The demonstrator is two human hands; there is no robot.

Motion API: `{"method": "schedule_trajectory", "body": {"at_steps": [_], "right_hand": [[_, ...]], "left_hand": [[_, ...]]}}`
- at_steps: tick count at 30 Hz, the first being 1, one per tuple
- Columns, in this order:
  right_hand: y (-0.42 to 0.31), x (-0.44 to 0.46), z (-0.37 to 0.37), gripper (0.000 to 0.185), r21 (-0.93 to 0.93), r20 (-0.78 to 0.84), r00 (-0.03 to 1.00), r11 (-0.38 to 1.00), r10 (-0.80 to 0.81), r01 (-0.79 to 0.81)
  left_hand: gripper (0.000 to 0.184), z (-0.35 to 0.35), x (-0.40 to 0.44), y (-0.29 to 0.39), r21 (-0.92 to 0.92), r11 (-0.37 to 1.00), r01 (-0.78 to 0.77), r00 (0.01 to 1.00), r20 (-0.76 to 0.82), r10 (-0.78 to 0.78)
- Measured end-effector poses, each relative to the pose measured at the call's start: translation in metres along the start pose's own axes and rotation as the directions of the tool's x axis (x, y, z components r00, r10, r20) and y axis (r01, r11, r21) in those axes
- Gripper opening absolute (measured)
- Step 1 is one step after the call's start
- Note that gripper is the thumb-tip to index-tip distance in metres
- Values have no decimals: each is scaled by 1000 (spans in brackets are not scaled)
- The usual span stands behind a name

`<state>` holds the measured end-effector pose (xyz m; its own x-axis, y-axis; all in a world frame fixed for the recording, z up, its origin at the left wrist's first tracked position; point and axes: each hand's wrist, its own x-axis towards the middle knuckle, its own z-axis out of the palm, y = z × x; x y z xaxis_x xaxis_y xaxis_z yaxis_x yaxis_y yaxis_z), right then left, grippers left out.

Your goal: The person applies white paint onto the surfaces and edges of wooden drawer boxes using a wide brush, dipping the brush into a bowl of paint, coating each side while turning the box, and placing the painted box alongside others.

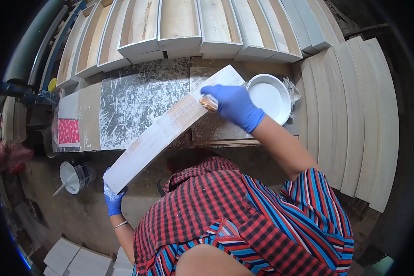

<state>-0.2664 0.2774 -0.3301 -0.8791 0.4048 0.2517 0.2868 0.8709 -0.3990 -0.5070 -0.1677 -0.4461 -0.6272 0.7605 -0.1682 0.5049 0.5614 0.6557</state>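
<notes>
A long wooden board (163,126), partly coated white, slants from lower left to upper right over the paint-marked work table (133,99). My left hand (113,198), in a blue glove smeared with white, is closed round the board's lower left end. Near the upper right end, my right hand (230,103), also blue-gloved, is closed on a brush (209,104); its brown part shows below the fingers, and its bristles are hidden. Just right of this hand stands a round white bowl (268,97) with white paint inside.
Open wooden trays (179,23) line the table's back. Long boards (349,115) lie side by side at the right. A bucket with a stick (73,177) is at the lower left, a red patterned piece (68,131) on the table's left. White panels (78,257) lie below.
</notes>
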Motion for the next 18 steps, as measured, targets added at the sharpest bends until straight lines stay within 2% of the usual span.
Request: {"method": "schedule_trajectory", "body": {"at_steps": [1,2,4,5,7,9,11,13,14,16,17,18], "right_hand": [[-6,-2,-1,18,115,2,1000,993,6,-6],[3,-6,8,22,308,-21,992,945,125,-113],[29,-1,-6,25,639,36,929,706,367,-304],[45,3,-15,26,640,153,797,555,585,-531],[95,-3,-21,26,652,20,741,553,671,-519],[132,-5,-32,23,594,-201,730,674,653,-439],[127,-5,-49,22,588,-187,697,647,692,-485],[100,6,-71,21,572,-103,645,575,758,-585],[95,6,-64,21,572,-94,640,567,763,-593],[91,9,-57,22,573,-25,763,634,646,-519],[113,10,-37,24,528,-134,814,736,566,-424],[122,19,-36,24,529,-133,814,735,565,-424]], "left_hand": [[88,-1,2,1,14,1000,4,1000,3,-4],[88,0,2,-2,14,1000,-2,1000,5,2],[88,1,1,-13,41,999,-1,1000,16,0],[88,0,1,-7,41,999,1,1000,15,-2],[81,-3,2,9,-77,997,4,1000,-4,-5],[80,-3,2,9,-112,994,11,1000,0,-11],[80,-5,4,9,-147,989,11,1000,-8,-12],[80,-3,2,6,42,998,-44,999,-12,45],[80,-2,-2,6,44,998,-38,999,-2,38],[79,0,2,6,-51,998,-30,999,-31,28],[79,1,2,3,-52,998,-31,999,-29,29],[83,-1,-1,-2,-77,995,62,998,27,-60]]}}
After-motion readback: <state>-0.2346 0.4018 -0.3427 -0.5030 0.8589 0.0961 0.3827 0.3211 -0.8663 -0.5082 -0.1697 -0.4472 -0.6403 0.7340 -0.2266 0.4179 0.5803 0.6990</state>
